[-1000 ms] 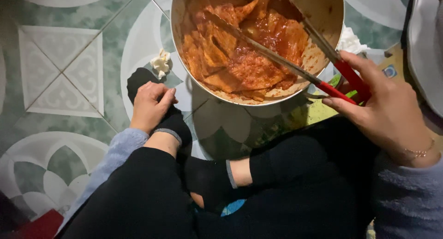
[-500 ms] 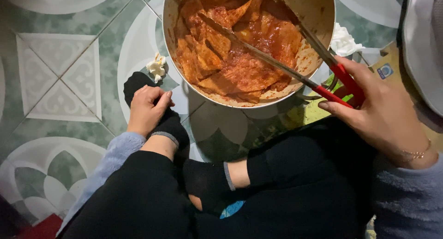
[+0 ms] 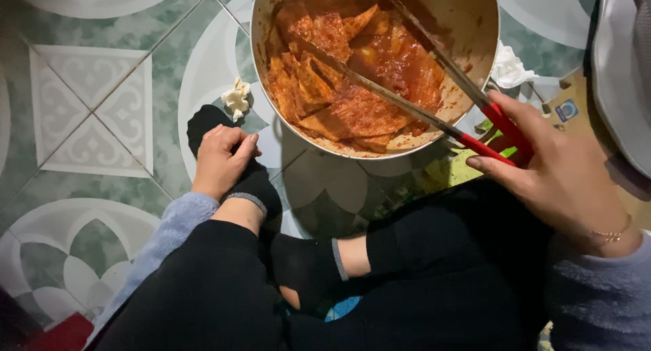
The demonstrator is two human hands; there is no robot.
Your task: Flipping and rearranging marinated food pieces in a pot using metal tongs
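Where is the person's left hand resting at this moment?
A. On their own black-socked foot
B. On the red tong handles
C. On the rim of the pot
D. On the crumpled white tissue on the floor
A: the left hand lies on the black-socked foot, while the right hand holds the red-handled tongs reaching into the pot.

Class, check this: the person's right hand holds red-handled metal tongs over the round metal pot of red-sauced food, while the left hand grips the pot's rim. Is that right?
Not quite. The head view shows the left hand resting on a black-socked foot on the tiled floor, not on the rim. The right hand does hold the red-handled metal tongs over the round metal pot of red-sauced food.
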